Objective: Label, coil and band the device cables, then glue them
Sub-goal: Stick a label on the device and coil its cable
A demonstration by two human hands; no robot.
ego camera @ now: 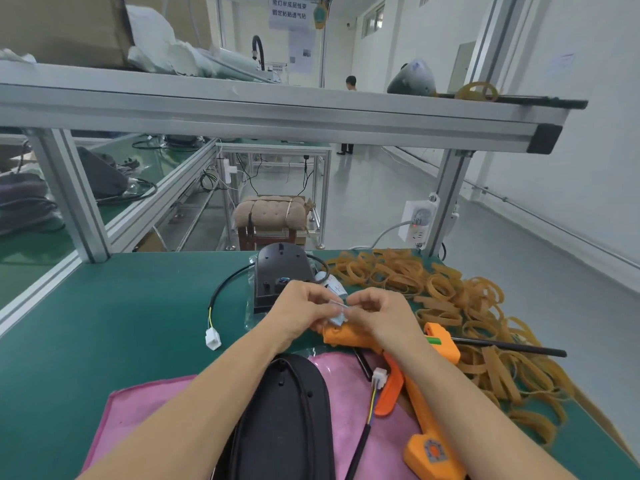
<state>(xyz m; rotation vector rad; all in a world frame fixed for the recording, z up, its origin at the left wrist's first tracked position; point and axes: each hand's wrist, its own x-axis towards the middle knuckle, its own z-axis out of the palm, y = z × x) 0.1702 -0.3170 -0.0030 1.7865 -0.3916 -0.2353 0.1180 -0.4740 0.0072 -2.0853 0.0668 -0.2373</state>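
We held a small pale label (337, 315) between both hands over the green table (131, 323). Our left hand (301, 308) had its fingers curled in and pinched the label's left side; our right hand (379, 311) pinched the right side with thumb and fingertips. The label was too small for us to read anything on it.

Just behind our hands stood a black device (280, 268), its black cable (221, 296) curving out to the left and ending in a white plug (213, 338) on the table. Under our wrists lay an orange glue gun (408, 379), partly on a pink cloth (138, 410). A second black device (287, 417) rested on that cloth between our forearms, with another white plug (379, 377) beside the glue gun's trigger. A heap of tan rubber bands (460, 299) spread across the right side of the table.
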